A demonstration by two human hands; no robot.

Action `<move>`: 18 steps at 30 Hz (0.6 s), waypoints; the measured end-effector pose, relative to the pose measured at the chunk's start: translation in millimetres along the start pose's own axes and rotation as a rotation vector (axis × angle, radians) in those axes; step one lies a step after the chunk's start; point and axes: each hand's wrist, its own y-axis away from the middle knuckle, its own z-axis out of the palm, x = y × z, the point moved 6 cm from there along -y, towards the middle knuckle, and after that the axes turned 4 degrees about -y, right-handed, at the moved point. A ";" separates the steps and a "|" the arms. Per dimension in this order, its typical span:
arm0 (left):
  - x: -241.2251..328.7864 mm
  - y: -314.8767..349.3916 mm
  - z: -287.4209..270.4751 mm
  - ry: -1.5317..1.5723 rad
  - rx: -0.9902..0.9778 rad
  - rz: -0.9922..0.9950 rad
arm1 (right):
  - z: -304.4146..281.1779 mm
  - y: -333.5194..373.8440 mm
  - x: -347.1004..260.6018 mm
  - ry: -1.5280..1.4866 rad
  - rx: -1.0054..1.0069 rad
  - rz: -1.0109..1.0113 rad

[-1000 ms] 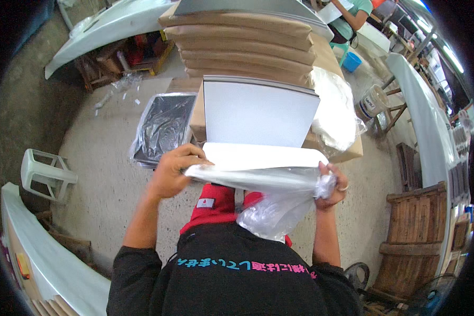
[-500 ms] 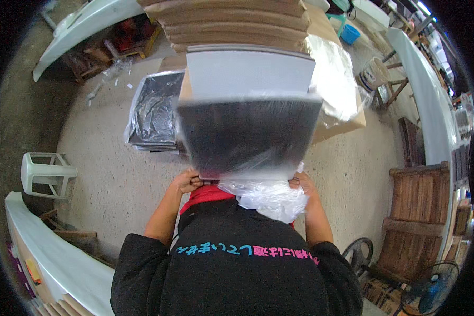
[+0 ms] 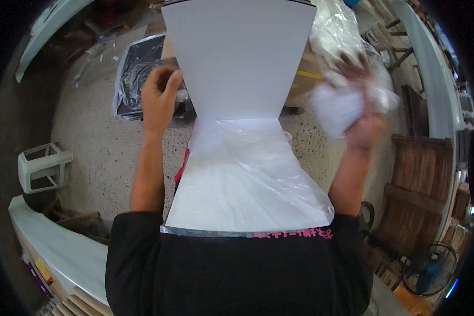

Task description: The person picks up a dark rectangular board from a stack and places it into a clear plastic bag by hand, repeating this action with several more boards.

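Observation:
A white sheet or panel under clear plastic film (image 3: 247,179) lies in front of me, its near edge against my black shirt. Beyond it, a plain white board (image 3: 237,58) spreads toward the top of the view, widening away from me. Beside that board's left edge, my left hand (image 3: 159,100) is raised, thumb and loosely curled fingers apart with nothing visible between them. Out to the right, my right hand (image 3: 363,129) is blurred by motion. Crumpled clear plastic (image 3: 334,108) surrounds it and partly covers it, so its grip is unclear.
Dark plastic-wrapped panels (image 3: 137,79) are stacked on the floor at left. A white stool (image 3: 45,167) stands farther left. At right are a wooden pallet (image 3: 416,189), a fan (image 3: 429,268) and a pale bucket (image 3: 378,36). More clear plastic (image 3: 334,26) lies at upper right.
The dark panel between my hands no longer shows; a film-covered white surface now lies against my shirt. My hands have moved up and apart, and crumpled plastic is now at the right hand.

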 end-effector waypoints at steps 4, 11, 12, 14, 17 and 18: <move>134.8 32.9 67.7 0.123 -0.306 0.345 | 78.2 10.6 66.4 -0.303 -0.298 0.417; 77.4 7.9 60.4 0.076 -0.326 -0.085 | 69.8 -0.4 90.1 -0.187 -0.026 0.452; 74.1 5.5 57.1 -0.024 -0.303 -0.121 | 67.7 -2.1 92.5 -0.180 0.028 0.456; 72.8 3.4 59.0 0.122 -0.243 -0.078 | 68.9 -6.0 91.3 -0.203 0.071 0.410; 73.6 2.3 53.8 0.210 -0.210 -0.065 | 69.1 -9.6 95.8 -0.259 0.042 0.439; 74.2 1.8 53.2 0.217 -0.213 -0.070 | 65.1 -10.8 99.2 -0.250 0.048 0.417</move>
